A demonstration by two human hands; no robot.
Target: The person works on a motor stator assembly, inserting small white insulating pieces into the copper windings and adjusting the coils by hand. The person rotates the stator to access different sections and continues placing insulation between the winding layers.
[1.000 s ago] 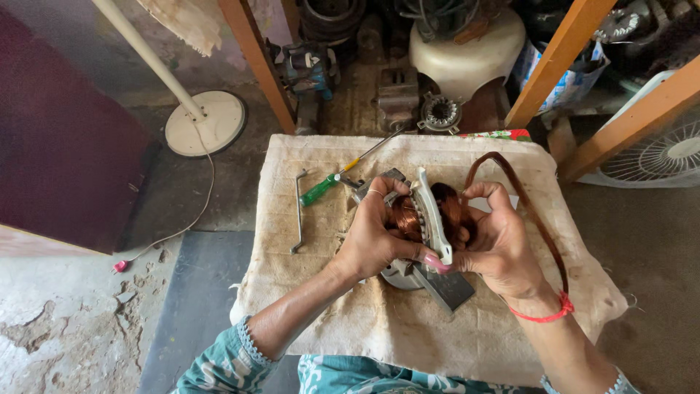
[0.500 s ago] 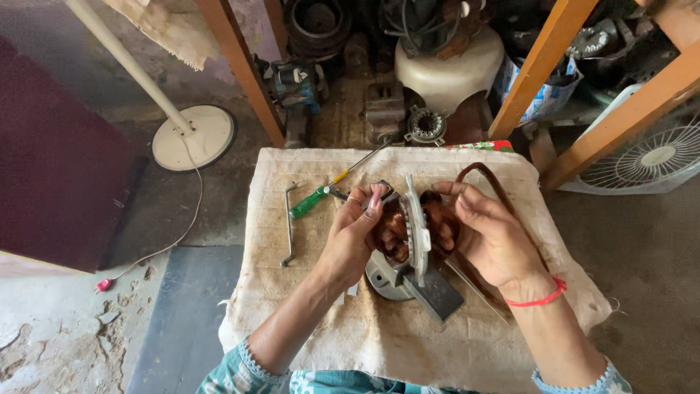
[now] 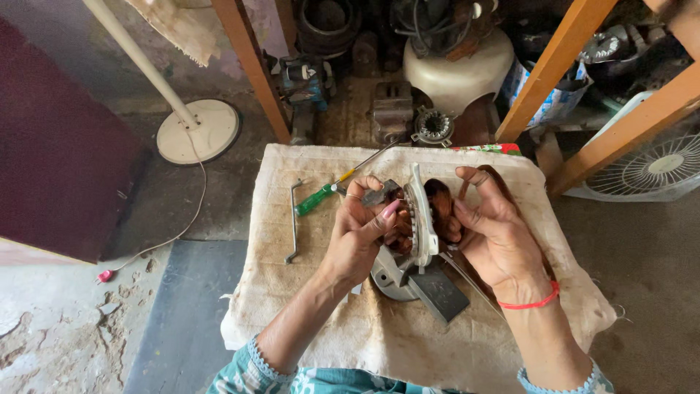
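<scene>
Copper-wound motor stator held upright between both hands above the cloth-covered worktop. Left hand fingers grip one side; right hand fingers grip the other. Green-handled screwdriver lies nearby

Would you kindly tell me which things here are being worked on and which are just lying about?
In hand:
- left hand and right hand holding the copper-wound fan motor
- grey housing part beneath

Lying about:
- green screwdriver
- bent metal rod
- fan stand base
- fan grille
</scene>
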